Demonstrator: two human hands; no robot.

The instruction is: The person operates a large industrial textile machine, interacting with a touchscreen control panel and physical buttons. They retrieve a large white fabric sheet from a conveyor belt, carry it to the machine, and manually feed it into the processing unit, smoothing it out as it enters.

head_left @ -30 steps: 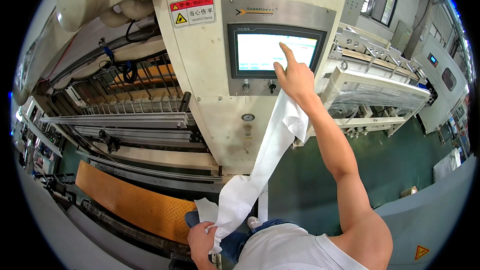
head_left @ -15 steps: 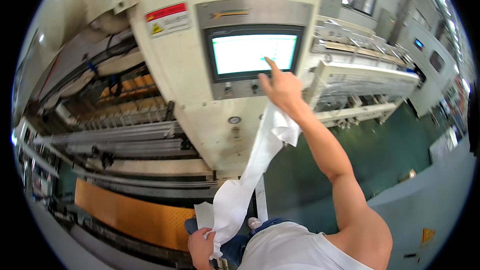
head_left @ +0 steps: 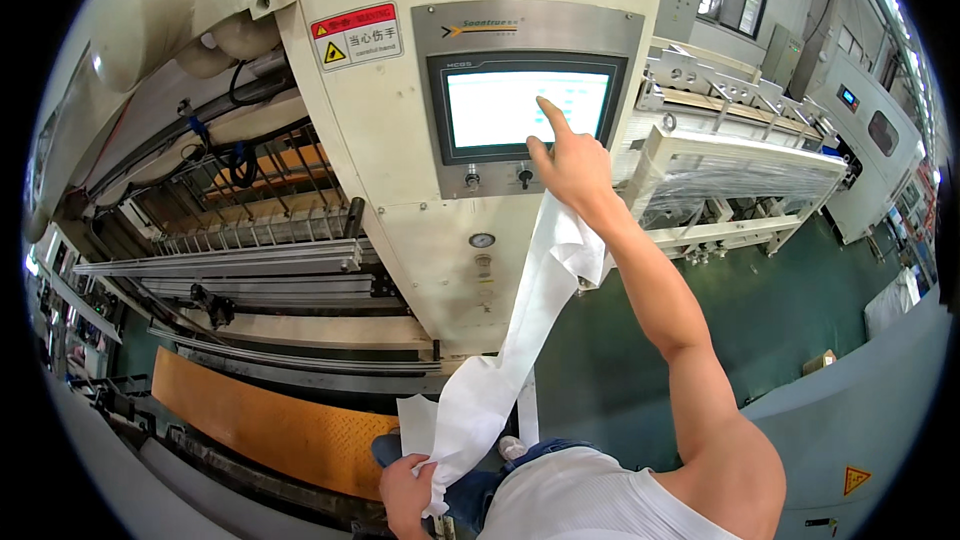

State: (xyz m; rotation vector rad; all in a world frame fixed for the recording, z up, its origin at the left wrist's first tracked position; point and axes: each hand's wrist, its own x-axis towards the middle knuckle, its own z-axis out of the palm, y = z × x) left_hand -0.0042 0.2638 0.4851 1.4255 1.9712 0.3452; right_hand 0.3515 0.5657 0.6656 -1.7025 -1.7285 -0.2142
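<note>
My right hand (head_left: 580,170) is raised at a touchscreen (head_left: 490,125) on a cream machine cabinet. Its index finger stretches out with the tip over the middle of the lit screen, and the thumb is apart. Whether the fingertip presses the glass, I cannot tell. A long, crumpled white strip of thin paper or cloth (head_left: 478,400) hangs from under this hand, where the other fingers appear curled round it. Its lower end is bunched in my left hand (head_left: 405,492), closed low down near my leg.
Below the screen sit knobs (head_left: 524,178) and a round pressure gauge (head_left: 482,240). At left, the machine's open side shows metal bars (head_left: 230,262) and rods above an orange tread plate (head_left: 260,420). At right stands a white frame (head_left: 740,155) on the green floor, with a grey cabinet (head_left: 870,145) beyond.
My right index fingertip has shifted slightly up and left across the screen. My left hand still grips the white strip. The whole view has shifted a little.
</note>
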